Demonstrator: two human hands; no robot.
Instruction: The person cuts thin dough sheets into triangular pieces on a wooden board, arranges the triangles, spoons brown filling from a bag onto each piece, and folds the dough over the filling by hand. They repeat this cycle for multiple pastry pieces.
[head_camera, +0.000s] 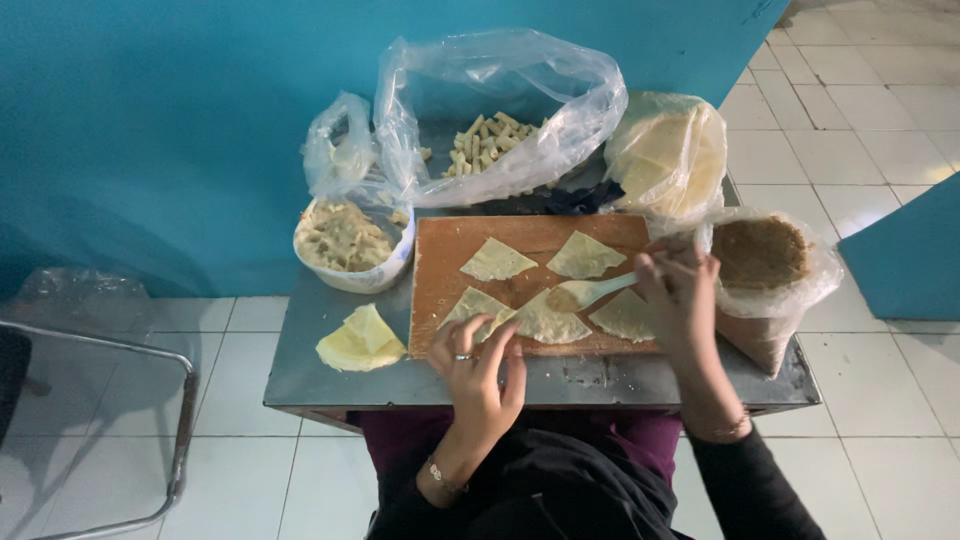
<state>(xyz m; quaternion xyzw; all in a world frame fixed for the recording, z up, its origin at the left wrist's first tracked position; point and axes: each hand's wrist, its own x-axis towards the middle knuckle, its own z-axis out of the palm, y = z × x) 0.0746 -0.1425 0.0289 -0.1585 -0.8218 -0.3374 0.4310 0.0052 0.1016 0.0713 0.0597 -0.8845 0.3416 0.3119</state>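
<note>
Nearest the camera, at the bottom centre of the frame, the left hand rests on the near edge of the wooden board, fingers curled and pinching the corner of a folded wrapper. The right hand, right of centre, has its fingers pressed together around a pale spoon, whose bowl lies on the middle wrapper.

Going by size: the grey metal table fills mid-frame; the board on it bears 5 triangular wrappers. In the upper centre a big clear bag holds rolled pieces. A bagged wrapper stack sits upper right, a bag of brown filling at the right, a bowl of pale filling left of the board, and loose wrappers lower left.
</note>
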